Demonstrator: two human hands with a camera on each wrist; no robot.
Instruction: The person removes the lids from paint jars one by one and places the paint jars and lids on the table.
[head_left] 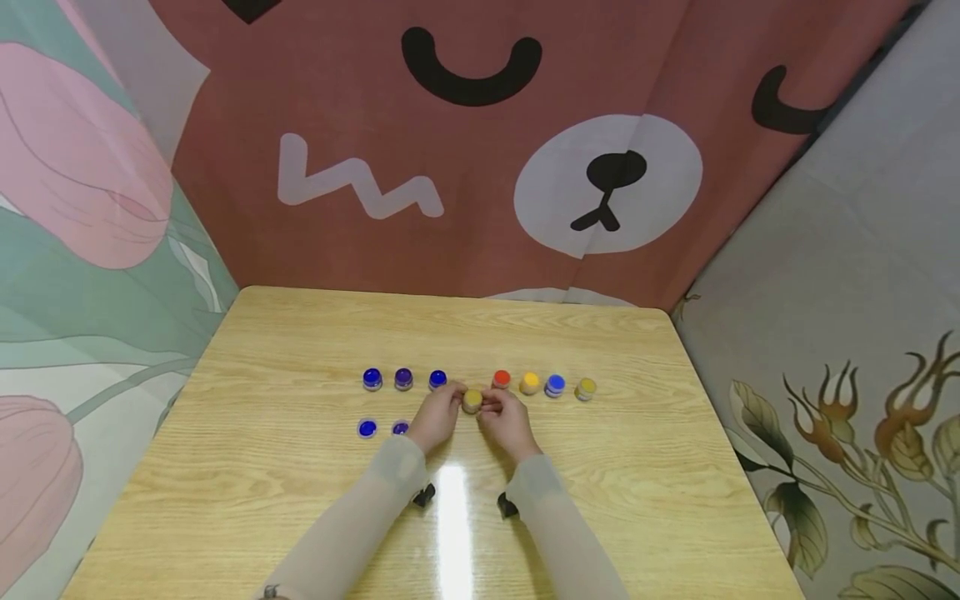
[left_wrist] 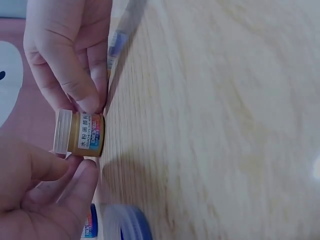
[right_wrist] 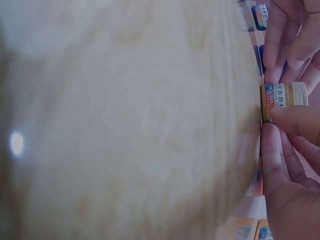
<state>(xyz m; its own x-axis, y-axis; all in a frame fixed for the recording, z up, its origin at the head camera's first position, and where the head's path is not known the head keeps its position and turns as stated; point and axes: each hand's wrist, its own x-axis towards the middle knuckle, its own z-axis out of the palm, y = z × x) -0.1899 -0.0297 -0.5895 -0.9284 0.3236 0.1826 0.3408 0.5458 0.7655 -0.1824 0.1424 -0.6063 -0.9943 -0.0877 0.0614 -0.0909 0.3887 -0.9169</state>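
A small jar with yellow-brown paint and a clear lid (head_left: 472, 402) stands on the table between both hands. My left hand (head_left: 437, 417) holds its left side; in the left wrist view the thumb and fingertips of the left hand (left_wrist: 50, 190) meet the jar (left_wrist: 82, 133). From the right, my right hand (head_left: 508, 421) grips it. The right wrist view has the right hand's thumb (right_wrist: 295, 120) over the label of the jar (right_wrist: 282, 97), with the other fingers beside the base. The left hand's fingers (right_wrist: 280, 45) reach it from the opposite side.
Behind and left stand blue and purple jars (head_left: 372, 379), (head_left: 403, 379), (head_left: 438, 379). Nearer are another blue jar (head_left: 367, 428) and a purple one (head_left: 401, 427). Red (head_left: 501, 379), orange-yellow (head_left: 529, 383), blue (head_left: 555, 385) and dull yellow (head_left: 586, 388) jars line the right. A printed curtain (head_left: 360, 250) hangs behind the table (head_left: 637, 483).
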